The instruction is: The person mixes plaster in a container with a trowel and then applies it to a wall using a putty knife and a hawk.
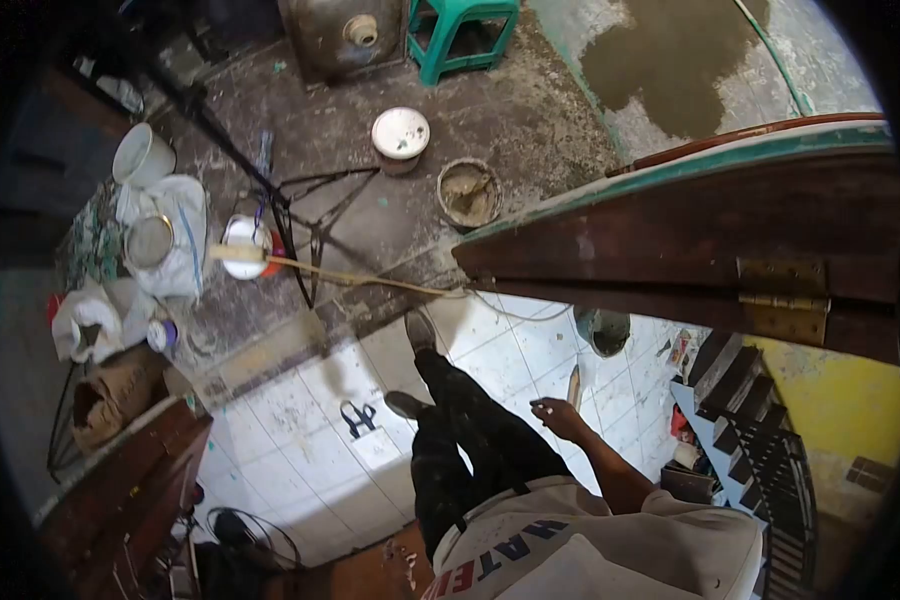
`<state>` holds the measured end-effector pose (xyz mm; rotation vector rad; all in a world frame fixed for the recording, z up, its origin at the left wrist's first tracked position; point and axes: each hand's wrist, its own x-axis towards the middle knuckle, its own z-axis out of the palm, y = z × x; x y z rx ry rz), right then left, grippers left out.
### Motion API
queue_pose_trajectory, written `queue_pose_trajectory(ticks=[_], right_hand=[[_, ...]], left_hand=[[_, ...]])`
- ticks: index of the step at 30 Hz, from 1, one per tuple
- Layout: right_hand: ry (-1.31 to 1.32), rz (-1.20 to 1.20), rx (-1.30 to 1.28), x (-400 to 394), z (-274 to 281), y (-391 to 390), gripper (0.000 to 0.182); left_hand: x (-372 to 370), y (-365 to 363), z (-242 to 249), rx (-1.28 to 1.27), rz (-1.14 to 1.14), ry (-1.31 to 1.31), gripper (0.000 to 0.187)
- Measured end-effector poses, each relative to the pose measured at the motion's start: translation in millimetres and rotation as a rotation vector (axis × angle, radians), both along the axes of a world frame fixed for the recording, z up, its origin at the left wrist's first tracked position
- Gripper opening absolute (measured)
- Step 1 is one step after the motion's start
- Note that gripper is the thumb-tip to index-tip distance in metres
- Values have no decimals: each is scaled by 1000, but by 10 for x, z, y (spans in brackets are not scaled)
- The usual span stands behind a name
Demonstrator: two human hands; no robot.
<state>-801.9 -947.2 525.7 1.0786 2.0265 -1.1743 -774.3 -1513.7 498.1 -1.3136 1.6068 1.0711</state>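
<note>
My right hand (563, 418) hangs beside my right leg, above the white tiled floor (295, 450). Its fingers are curled together, with a tiny pale thing at their tips that is too small to name. Just beyond the hand, a narrow tool with a wooden-looking part (574, 385) lies on the tiles, apart from the fingers as far as I can see. A dark bucket (607, 331) stands farther on, near the door's lower edge. My left hand is out of sight.
A dark wooden door (670, 235) crosses the right side. On the raised floor are a bucket of mortar (467, 195), a white-lidded bucket (400, 133), a black tripod (315, 225) and a green stool (462, 35). A pole lies across the step; stairs (760, 440) stand right.
</note>
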Motion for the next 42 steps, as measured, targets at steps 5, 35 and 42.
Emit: queue_pose_trajectory(ticks=[5,35,42], right_hand=[[94,141,170,364,-223,134,42],[14,-556,223,2168,-130,-1744,32],[-5,-523,275,3293,-510,-2388,31]], left_hand=[[-926,102,-99,5,-47,25,43],[-2637,-501,-595,133,-637,258,45],[-3070,97,-264,197,-695,464,45]])
